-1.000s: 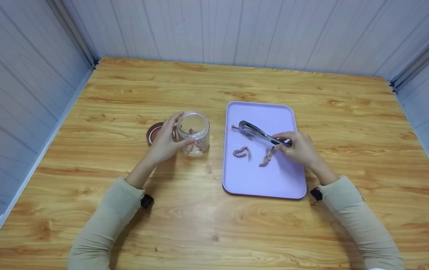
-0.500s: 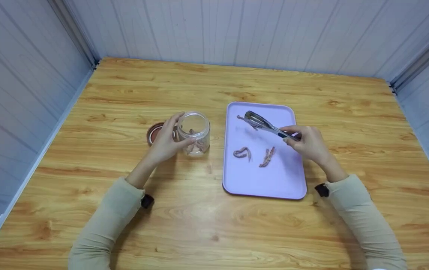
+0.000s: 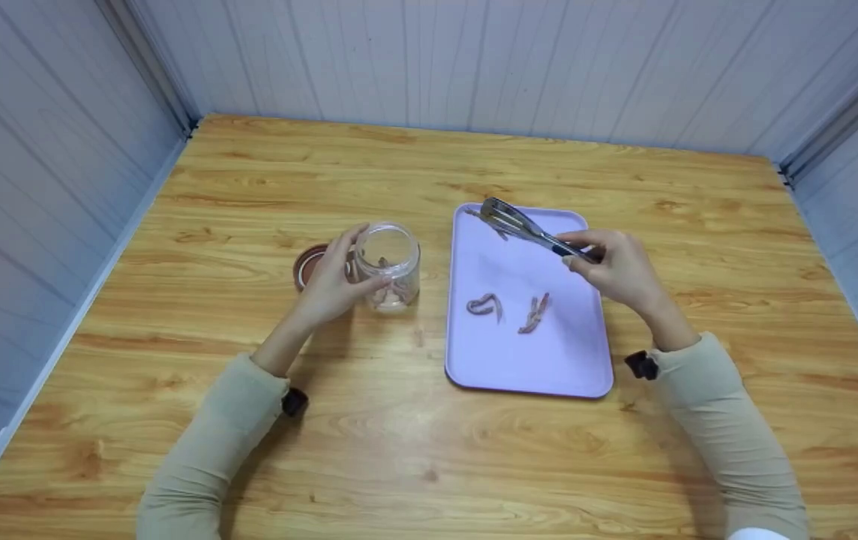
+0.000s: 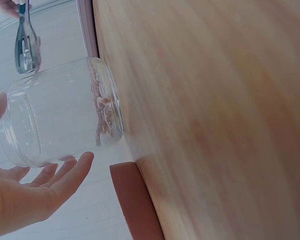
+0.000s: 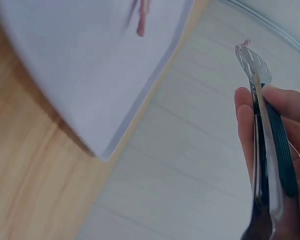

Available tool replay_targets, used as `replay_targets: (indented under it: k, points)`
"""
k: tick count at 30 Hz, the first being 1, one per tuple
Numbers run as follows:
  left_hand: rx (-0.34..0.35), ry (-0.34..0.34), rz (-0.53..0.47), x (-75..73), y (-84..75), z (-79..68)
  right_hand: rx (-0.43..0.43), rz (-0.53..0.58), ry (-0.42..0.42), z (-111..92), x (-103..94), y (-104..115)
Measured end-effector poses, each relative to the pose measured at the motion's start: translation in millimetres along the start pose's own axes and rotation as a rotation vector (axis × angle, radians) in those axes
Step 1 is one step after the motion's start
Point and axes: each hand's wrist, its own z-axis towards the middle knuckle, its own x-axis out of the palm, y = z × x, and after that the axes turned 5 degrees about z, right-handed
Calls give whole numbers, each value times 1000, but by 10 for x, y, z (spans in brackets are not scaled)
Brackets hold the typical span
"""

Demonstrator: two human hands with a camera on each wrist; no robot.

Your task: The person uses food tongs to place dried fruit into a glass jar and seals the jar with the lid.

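Jar (image 3: 408, 264) at left hand (image 3: 333, 289) looks clear, glossy; tongs (image 3: 520, 223) in right hand (image 3: 619, 271), shiny metal; tray (image 3: 530, 367) below, smooth plastic; table (image 3: 429, 465) under both, glossy wood-grain; sleeves (image 3: 223, 420), matt cloth.

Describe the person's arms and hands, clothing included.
The left hand and right hand wear no gloves. The left sleeve and right sleeve are plain beige, creased farther up. A small black block juts out at the left cuff, a second block at the right cuff.

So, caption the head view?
Left hand holding clear round jar; right hand holding silver metal tongs above rectangular lilac tray.
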Motion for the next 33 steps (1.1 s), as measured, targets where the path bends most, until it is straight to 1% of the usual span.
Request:
replay_targets:
  k: [5, 9, 12, 15, 17, 19, 23, 27, 31, 33]
  points:
    - [3, -2, 5, -1, 9, 6, -51, 22, -2, 71, 16, 121]
    - [5, 6, -8, -6, 4, 5, -66, 82, 5, 134, 62, 246]
    - [7, 15, -40, -7, -1, 2, -73, 128, 33, 158, 90, 423]
    - [7, 18, -61, -5, -8, 0, -83, 142, 61, 166, 106, 626]
    - [1, 14, -54, -7, -16, -1, -95, 145, 70, 174, 119, 740]
    - [-8, 11, -37, -10, -23, -1, -108, 152, 77, 192, 147, 796]
    - [-21, 9, -14, -12, -22, 4, -137, 181, 103, 223, 216, 858]
    - [-26, 9, -15, -8, -16, 9, -133, 209, 149, 241, 282, 901]
    - [-28, 5, -9, -4, -19, 8, -138, 199, 171, 253, 325, 940]
    - [-28, 3, -6, -2, -17, 9, -143, 193, 171, 279, 371, 847]
